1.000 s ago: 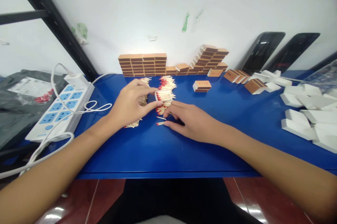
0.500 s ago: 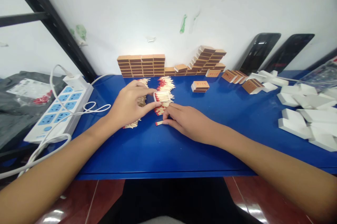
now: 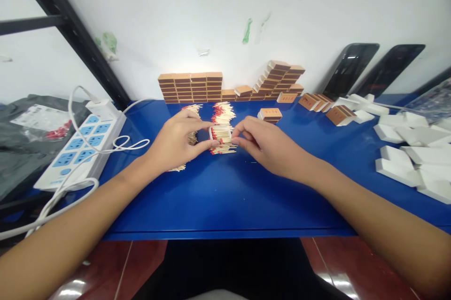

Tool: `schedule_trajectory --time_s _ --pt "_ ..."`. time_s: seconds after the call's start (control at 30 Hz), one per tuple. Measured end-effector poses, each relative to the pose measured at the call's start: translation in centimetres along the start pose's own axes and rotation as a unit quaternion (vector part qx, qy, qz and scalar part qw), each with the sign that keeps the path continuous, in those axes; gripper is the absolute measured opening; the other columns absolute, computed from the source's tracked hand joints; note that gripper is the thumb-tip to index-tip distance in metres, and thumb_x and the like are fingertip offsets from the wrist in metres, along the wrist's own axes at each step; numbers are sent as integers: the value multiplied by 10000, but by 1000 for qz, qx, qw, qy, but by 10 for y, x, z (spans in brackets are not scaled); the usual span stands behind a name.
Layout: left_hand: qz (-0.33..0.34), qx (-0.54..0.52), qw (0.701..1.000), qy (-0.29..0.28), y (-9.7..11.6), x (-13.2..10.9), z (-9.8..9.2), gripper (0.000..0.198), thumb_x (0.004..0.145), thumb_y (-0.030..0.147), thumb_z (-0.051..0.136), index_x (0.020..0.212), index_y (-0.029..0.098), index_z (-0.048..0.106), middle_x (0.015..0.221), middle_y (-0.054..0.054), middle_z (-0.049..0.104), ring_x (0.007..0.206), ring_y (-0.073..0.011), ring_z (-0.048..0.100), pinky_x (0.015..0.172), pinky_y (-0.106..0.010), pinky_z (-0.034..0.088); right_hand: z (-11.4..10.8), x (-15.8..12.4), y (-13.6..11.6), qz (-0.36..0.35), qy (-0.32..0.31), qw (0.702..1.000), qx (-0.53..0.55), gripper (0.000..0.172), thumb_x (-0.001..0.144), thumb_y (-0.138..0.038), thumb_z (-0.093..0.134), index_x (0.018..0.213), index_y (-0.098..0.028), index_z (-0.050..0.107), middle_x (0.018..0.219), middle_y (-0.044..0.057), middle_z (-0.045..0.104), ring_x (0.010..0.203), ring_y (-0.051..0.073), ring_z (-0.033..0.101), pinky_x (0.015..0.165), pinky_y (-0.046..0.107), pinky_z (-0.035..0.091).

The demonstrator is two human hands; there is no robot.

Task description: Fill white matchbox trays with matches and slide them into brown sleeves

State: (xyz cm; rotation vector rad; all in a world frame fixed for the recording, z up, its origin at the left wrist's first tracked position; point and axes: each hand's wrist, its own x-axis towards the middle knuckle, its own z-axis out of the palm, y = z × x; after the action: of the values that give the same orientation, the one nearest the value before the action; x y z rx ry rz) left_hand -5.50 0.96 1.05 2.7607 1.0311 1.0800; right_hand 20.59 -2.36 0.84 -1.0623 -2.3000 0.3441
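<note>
My left hand [image 3: 178, 138] grips a small white matchbox tray [image 3: 210, 133] by its left end, between thumb and fingers. Red-headed matches [image 3: 221, 134] lie side by side in the tray. At the tray's right end, my right hand [image 3: 262, 142] pinches a few matches, their sticks mostly hidden by the fingers and heads pointing left over the tray. Behind and beneath the tray spreads a pile of loose matches [image 3: 223, 111]. A second pile of matches [image 3: 192, 110] is partly covered by my left hand.
Stacked matchboxes [image 3: 190, 88] line the wall, with more matchboxes [image 3: 278, 77] to their right. One matchbox [image 3: 269, 114] lies nearer. White trays [image 3: 398, 164] heap up at right beside two dark phone-like slabs [image 3: 350, 70]. A corded power strip [image 3: 81, 145] sits left on the blue table [image 3: 225, 206].
My right hand has moved from the table in front of the pile up to the tray's right end, bringing the pinched matches over it. My left hand and the tray shifted slightly right.
</note>
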Motion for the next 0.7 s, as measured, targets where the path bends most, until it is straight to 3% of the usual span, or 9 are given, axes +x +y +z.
schedule_trajectory --time_s 0.13,0.5,0.7 --pt "0 -27 1000 -8 4 -1 0 410 853 509 825 1144 221 805 1037 -85 776 970 -221 708 875 -360 599 0 1 1 14 37 999 -24 89 1051 -283 543 1007 -213 575 897 22 585 755 167 502 685 302 362" --pt "43 -58 997 -15 13 -2 1 378 861 440 836 1149 198 798 1029 -87 777 968 -212 708 894 -359 601 10 0 -5 16 41 998 -55 70 1039 -273 563 1034 -206 582 923 31 585 746 165 517 676 298 375" --pt "15 -27 999 6 7 -1 1 382 858 473 829 1142 219 806 1025 -84 774 965 -222 711 874 -361 600 4 0 -6 9 66 996 -66 67 1042 -241 541 1020 -207 594 938 39 591 765 164 528 679 300 388"
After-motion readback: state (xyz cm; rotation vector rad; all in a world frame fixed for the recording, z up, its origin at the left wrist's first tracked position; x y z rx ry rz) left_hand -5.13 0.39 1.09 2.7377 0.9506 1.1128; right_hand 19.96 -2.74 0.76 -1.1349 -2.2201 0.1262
